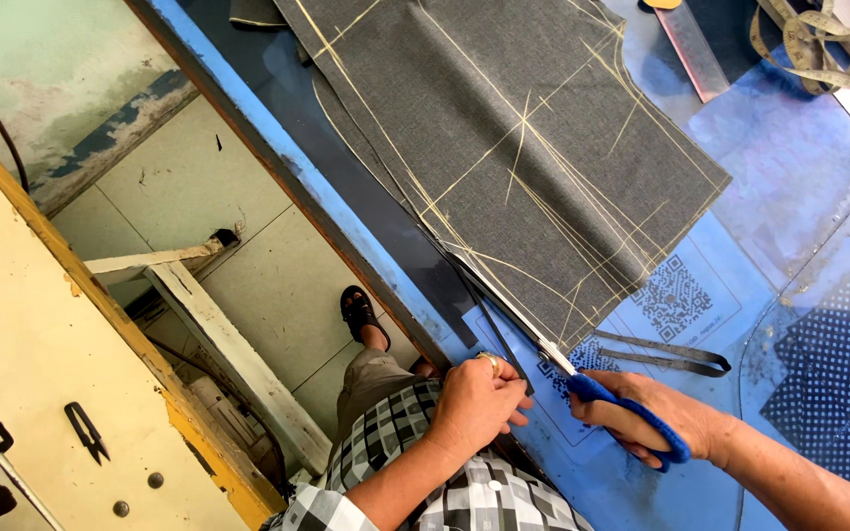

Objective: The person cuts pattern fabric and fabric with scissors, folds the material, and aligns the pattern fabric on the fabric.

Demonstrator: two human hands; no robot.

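The right hand [656, 418] has its grip closed through the blue handles of the scissors [602, 393], near the near edge of the blue counter [799, 157]. The blades point up and to the left, toward the far side, and they enter the near corner of the grey cloth [523, 147]. The cloth lies flat on the counter, far and left from this grip, and its long axis runs from the near right to the far left, almost the same way as the blades. Yellow chalk lines [504, 157] cross it, and one long line follows the left edge where the blades stand. The left hand [479, 398] is just beside the scissors, on their left, with fingers pinched on the narrow dark cloth strip [489, 320] at the cut edge. Both hands are near the cut; the right one is on the tool.
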